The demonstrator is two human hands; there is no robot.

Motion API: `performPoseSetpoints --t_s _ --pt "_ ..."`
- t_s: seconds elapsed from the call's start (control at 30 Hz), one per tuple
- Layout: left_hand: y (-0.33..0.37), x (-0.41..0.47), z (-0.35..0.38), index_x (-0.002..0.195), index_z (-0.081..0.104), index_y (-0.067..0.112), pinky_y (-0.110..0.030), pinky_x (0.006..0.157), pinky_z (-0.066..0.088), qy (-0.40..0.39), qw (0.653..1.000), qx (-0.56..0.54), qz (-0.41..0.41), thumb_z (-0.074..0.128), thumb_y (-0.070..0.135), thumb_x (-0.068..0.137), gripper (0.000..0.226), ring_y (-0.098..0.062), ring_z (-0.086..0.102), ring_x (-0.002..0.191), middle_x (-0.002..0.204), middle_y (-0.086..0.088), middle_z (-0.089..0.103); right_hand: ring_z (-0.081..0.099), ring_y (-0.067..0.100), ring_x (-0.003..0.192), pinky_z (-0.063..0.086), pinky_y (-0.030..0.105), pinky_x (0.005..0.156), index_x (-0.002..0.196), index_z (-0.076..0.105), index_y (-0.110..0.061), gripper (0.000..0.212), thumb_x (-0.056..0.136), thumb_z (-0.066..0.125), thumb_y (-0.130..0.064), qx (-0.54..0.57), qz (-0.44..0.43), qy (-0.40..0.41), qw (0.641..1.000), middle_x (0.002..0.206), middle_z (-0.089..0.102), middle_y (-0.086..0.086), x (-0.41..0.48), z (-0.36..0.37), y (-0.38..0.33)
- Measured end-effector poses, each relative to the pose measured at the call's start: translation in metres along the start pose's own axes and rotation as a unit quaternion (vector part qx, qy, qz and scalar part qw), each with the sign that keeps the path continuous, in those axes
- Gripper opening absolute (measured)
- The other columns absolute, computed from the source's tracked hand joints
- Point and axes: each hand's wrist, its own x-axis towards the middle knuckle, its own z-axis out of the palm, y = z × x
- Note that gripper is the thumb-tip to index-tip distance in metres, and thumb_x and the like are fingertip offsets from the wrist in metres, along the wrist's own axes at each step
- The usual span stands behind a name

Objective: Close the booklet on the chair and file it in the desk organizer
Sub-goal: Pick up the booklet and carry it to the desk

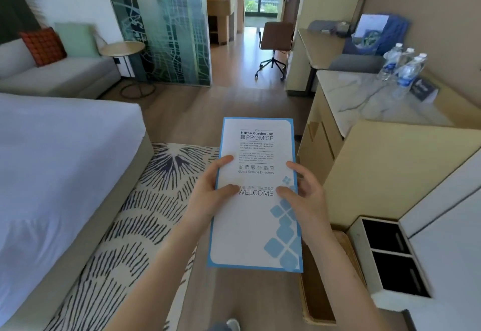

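Both hands, left (208, 195) and right (305, 195), gripped the closed booklet (256, 216) by its side edges above open floor (197, 104); the worktop (369, 101) carried water bottles (402, 70).

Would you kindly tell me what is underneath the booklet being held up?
Below the booklet, held in the left hand and right hand, wooden floor and patterned rug show around its edges. The floor directly beneath is covered.

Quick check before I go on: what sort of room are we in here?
Most likely a hotel guest room. The booklet, held closed in both hands, reads Hilton Garden Inn and Guest Service Directory; a made bed lies to the left, and bottled water stands on the marble counter.
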Motion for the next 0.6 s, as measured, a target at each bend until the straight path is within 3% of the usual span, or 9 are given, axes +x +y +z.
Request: performPoseSetpoints --t_s 0.13,0.23,0.6 --pt "0.019 0.121 0.009 0.123 0.062 0.029 -0.052 0.089 0.056 -0.028 1.0 0.01 0.001 0.069 0.003 0.072 0.058 -0.034 0.066 0.11 0.129 -0.011 0.065 0.073 0.013 0.09 0.059 0.026 0.068 0.116 0.065 -0.032 0.049 0.083 0.071 0.004 -0.001 -0.02 0.022 1.0 0.101 0.076 -0.008 0.107 0.01 -0.014" --pt "0.017 0.205 0.022 0.121 0.063 0.033 -0.046 0.081 0.059 -0.047 0.999 0.012 -0.009 0.071 0.005 0.072 0.057 -0.032 0.069 0.104 0.123 -0.007 0.069 0.073 0.014 0.088 0.058 0.026 0.067 0.114 0.066 -0.037 0.052 0.081 0.072 0.003 -0.005 -0.024 0.044 0.999 0.1 0.076 -0.006 0.184 0.008 -0.014" --pt "-0.001 0.54 0.085 0.119 0.064 0.034 -0.035 0.072 0.058 -0.049 0.999 0.019 -0.003 0.07 0.003 0.072 0.056 -0.027 0.071 0.101 0.118 -0.002 0.071 0.072 0.025 0.097 0.059 0.049 0.084 0.116 0.065 -0.032 0.05 0.083 0.068 0.006 0.018 0.002 0.051 0.999 0.104 0.076 0.0 0.521 -0.007 0.003"
